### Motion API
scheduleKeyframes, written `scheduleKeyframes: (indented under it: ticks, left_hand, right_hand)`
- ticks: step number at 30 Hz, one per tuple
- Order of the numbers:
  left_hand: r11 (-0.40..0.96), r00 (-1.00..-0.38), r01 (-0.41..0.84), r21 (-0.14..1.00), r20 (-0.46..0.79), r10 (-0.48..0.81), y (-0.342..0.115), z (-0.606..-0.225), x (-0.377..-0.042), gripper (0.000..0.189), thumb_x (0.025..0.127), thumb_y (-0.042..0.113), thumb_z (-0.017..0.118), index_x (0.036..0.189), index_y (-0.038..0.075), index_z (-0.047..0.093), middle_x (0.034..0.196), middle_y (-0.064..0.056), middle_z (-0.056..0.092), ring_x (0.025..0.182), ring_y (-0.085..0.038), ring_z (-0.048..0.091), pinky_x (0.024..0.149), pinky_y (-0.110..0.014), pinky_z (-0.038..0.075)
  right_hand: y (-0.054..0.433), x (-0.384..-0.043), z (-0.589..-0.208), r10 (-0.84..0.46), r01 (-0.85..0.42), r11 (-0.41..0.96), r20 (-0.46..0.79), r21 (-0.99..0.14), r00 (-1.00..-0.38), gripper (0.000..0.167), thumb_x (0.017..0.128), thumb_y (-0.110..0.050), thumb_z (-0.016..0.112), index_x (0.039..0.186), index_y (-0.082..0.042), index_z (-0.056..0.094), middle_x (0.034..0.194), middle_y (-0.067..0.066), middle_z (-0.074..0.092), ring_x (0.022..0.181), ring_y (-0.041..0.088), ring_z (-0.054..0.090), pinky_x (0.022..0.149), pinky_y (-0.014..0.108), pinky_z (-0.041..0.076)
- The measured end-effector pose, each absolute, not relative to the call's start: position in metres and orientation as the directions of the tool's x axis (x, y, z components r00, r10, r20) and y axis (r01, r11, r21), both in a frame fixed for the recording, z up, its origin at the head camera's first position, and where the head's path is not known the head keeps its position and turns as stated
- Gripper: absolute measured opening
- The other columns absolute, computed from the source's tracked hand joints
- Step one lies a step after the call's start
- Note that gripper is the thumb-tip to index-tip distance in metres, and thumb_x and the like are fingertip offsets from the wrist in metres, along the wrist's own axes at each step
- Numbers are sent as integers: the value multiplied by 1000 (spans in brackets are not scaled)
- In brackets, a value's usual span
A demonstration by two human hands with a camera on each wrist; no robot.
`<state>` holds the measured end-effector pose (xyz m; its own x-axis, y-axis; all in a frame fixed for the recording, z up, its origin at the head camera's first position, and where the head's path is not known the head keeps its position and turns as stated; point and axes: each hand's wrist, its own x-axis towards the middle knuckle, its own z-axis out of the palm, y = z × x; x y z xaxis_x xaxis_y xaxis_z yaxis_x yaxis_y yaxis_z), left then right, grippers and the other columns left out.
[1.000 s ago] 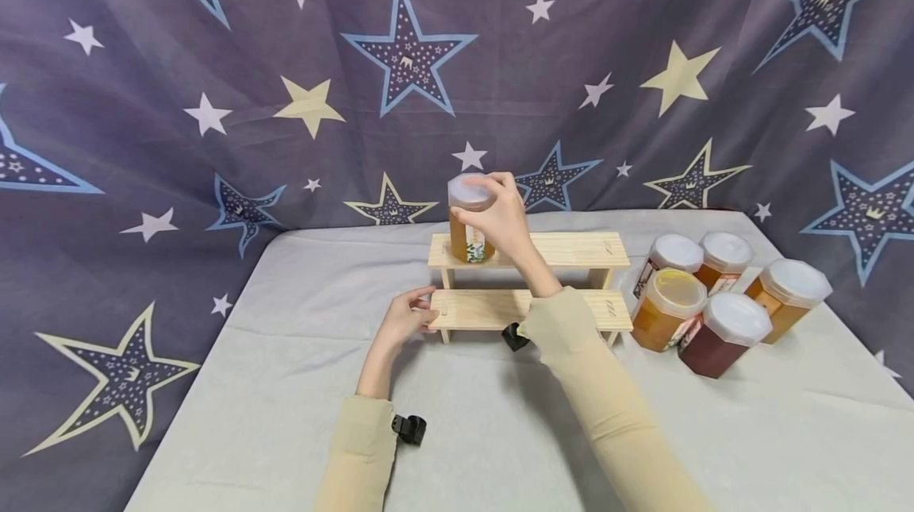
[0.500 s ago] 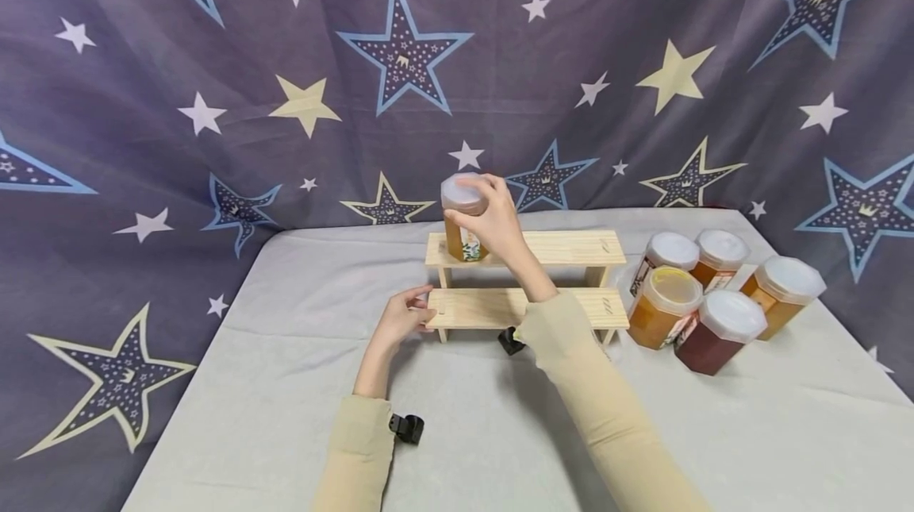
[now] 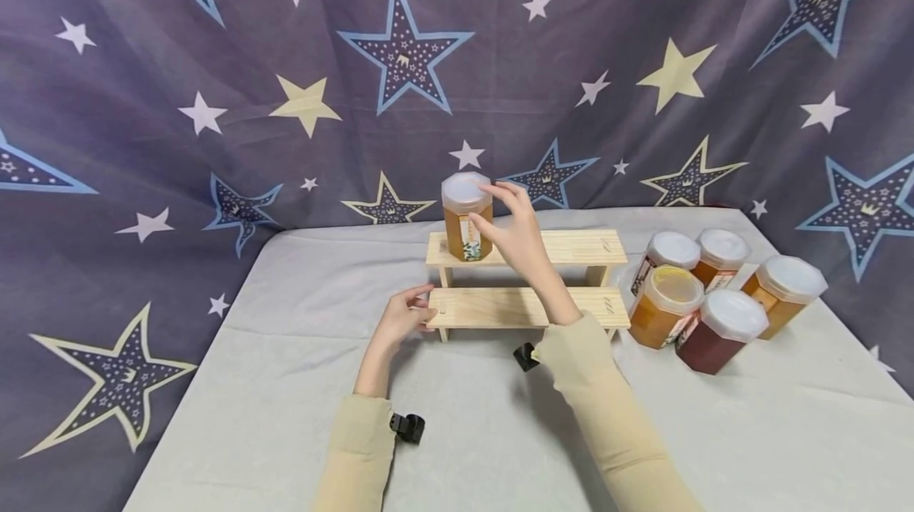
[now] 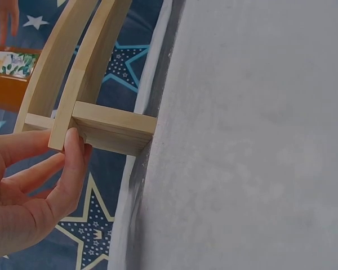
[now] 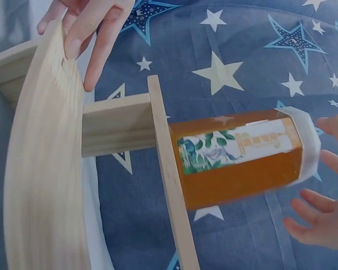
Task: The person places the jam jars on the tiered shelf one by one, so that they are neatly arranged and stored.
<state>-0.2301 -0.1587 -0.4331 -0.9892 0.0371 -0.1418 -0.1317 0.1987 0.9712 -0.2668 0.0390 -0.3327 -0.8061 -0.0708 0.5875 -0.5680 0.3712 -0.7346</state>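
A honey jar [image 3: 458, 232] with a white lid and floral label stands upright at the left end of the wooden rack's upper shelf [image 3: 564, 245]. My right hand [image 3: 523, 236] is just right of it, fingers spread and loosely bent. In the right wrist view, a gap shows between the right fingers [image 5: 318, 216] and the jar's lid [image 5: 307, 147]. My left hand [image 3: 401, 319] pinches the left end of the lower shelf [image 3: 493, 308] between thumb and fingers; the left wrist view shows its fingertips [image 4: 73, 140] against the board.
Several lidded jars stand grouped right of the rack, among them a dark red jar [image 3: 714, 341], an amber jar [image 3: 660, 317] with a yellowish lid and another amber jar [image 3: 774, 306] at the outer right. A star-patterned curtain [image 3: 500, 99] hangs behind the cloth-covered table [image 3: 457, 433].
My right hand has let go of the honey jar and drawn back to the right, its fingers opening. The jar stays on the upper shelf. My left hand keeps its hold on the lower shelf.
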Motion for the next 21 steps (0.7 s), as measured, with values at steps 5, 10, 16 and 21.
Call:
scheduleKeyframes:
  ticks: [5,10,16,21]
  left_hand:
    - [199,-989,-132,971,-143,41,-159,-433,-230,49,74,-14,55,122,-8,47,83,-10,43,56,-10,46,59,-32,58]
    - [190,-989,-138,972,-147,35,-160,-433,-230,49,74,-14,55,122,-7,48,83,-10,43,55,-9,46,57,-29,58]
    - [177,-990,-124,976,-135,47,-160,-434,-231,48,75,-14,55,121,-9,47,83,-12,45,54,-9,48,56,-28,58]
    - [169,-990,-123,978,-134,51,-160,-434,-231,47,75,-14,55,121,-10,47,82,-12,47,54,-9,49,57,-29,58]
  right_hand:
    - [50,-259,-334,-60,-575,367,598,-731,-799,36,78,-17,67,111,-4,60,118,14,47,112,24,42,100,38,37]
    - [60,-250,-335,-72,-609,384,635,-695,-769,32,77,-14,68,107,-2,62,114,14,50,109,24,45,99,38,37]
    - [76,-240,-338,-137,-637,428,650,-641,-747,30,77,-10,68,105,-2,63,112,15,52,107,25,47,97,39,40]
    - [91,-233,-341,-182,-642,451,641,-620,-746,31,77,-11,68,107,-4,62,112,15,52,107,26,47,96,39,40]
